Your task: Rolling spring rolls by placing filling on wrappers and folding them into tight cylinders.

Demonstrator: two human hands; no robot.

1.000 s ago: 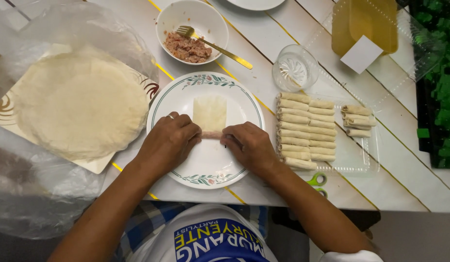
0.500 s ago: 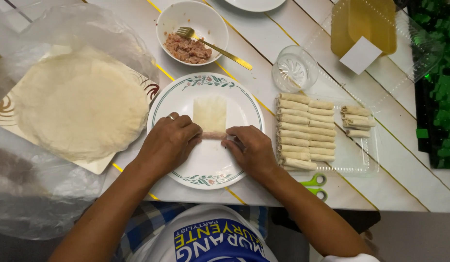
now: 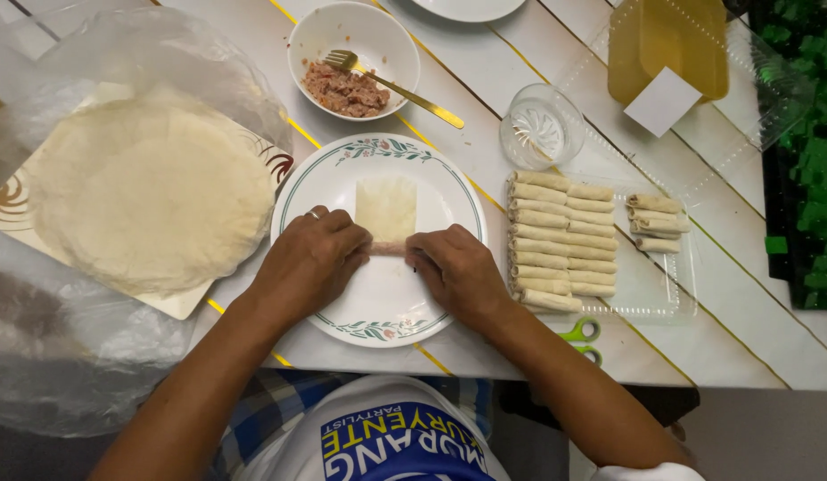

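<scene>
The left hand point(image 3: 311, 258) and the right hand point(image 3: 456, 269) lay palm down on a white plate point(image 3: 293, 200) with a green floral rim, fingers curled inward toward each other. Both were pinching the near edge of a pale rectangular wrapper point(image 3: 386, 207), where a thin line of pinkish filling point(image 3: 388, 248) showed between the fingertips. The left hand wore a ring. The rest of the wrapper lay flat on the plate beyond the hands.

Just right of the plate, a clear plastic tray point(image 3: 663, 289) held a tight row of finished rolls point(image 3: 560, 240), with a few smaller rolls point(image 3: 656, 223) set apart at its right end. Green-handled scissors point(image 3: 581, 334) peeked out below the tray. Beyond the plate stood a white bowl point(image 3: 378, 36) of minced filling with a gold fork point(image 3: 391, 82) resting in it, and a small clear glass dish point(image 3: 540, 125) beside it. To the left, a stack of round wrappers point(image 3: 151, 187) rested on a board amid a clear plastic bag point(image 3: 75, 356). All of it sat on a white plank tabletop point(image 3: 743, 347).
</scene>
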